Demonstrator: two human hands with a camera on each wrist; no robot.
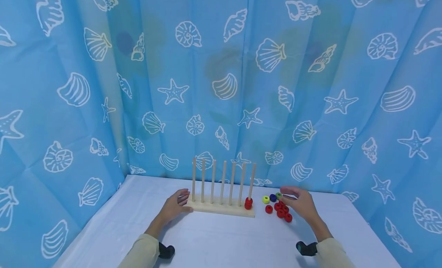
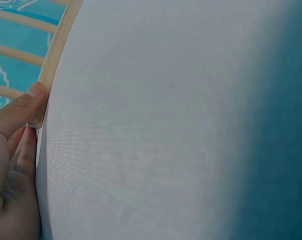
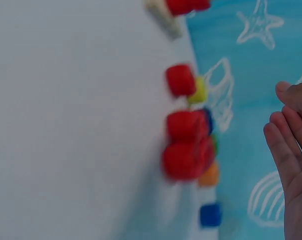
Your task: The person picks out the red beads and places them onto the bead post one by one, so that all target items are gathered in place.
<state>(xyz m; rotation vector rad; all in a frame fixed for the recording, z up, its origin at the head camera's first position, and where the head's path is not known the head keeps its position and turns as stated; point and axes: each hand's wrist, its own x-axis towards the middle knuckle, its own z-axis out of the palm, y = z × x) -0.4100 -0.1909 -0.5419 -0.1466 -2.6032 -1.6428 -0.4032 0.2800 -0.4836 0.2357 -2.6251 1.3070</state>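
Note:
A pale wooden peg rack (image 1: 221,209) stands on the white table with several upright pegs. Red beads (image 1: 248,203) are threaded low on its rightmost peg. My left hand (image 1: 173,205) grips the rack's left end, and the left wrist view shows the thumb (image 2: 34,92) on the base edge with the fingers beyond it. Over the loose beads hovers my right hand (image 1: 301,202), its fingers held apart from the thumb with nothing between them. Below and left of it lie several red beads (image 1: 280,213), a yellow bead (image 1: 266,199), a dark blue bead (image 1: 273,198) and a green bead (image 1: 279,196).
In the right wrist view, an orange bead (image 3: 209,175) and a blue bead (image 3: 211,215) also lie near the red ones. A blue shell-print curtain (image 1: 214,87) hangs behind and beside the white-covered table (image 1: 221,245).

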